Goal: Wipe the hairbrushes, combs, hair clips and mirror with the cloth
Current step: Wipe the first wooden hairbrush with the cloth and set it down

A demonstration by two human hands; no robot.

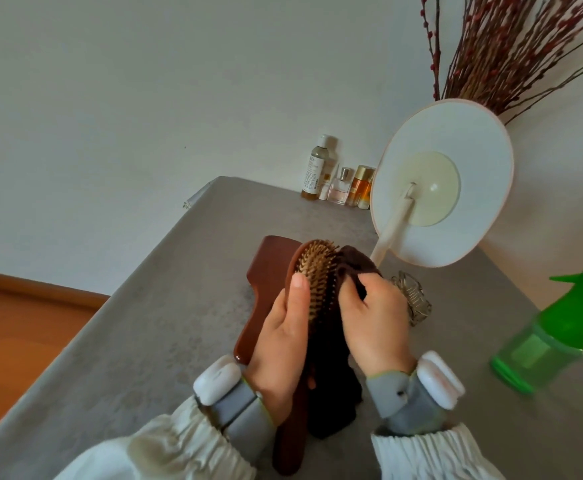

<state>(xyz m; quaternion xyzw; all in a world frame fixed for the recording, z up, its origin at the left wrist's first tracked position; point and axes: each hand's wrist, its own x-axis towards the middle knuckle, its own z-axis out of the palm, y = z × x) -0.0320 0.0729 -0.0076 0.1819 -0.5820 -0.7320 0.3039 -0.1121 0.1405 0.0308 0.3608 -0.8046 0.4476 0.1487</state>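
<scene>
Cream gathered sleeves (165,448) sit right at the bottom of the head view, each wrist wearing a grey band with a white block (215,382) strapped on. Left hand (283,344) holds an oval wooden hairbrush (317,271) up off the desk (137,341), thumb lying along the brush's left rim next to the bristles, the rest of its fingers (298,289) wrapped behind where I can't see them. The brush's dark handle runs down past the wrist toward the camera. Right hand (373,323) has its fingers curled into a dark brown cloth (331,382), bunched against the right side of the bristle pad, so the cloth is touching the brush there, and the loose end hangs down between the two wrists. Just left of the left hand's fingers, a second, flat reddish-brown wooden brush (266,282) lies on the desk, back side up, partly hidden behind the held one. Just right of the right hand's fingers there's a clear claw hair clip (413,299) on the desk, half tucked behind the knuckles. Beyond and to the right of both hands stands a round mirror (446,188) on a cream stand, turned so it's the white back that faces the camera. Way off to the right of the fingers, a green spray bottle (553,334), blurry. Far behind the hands, against the wall, a little cluster of cosmetic bottles (338,185), and dried red-budded branches (511,46) behind the mirror.
</scene>
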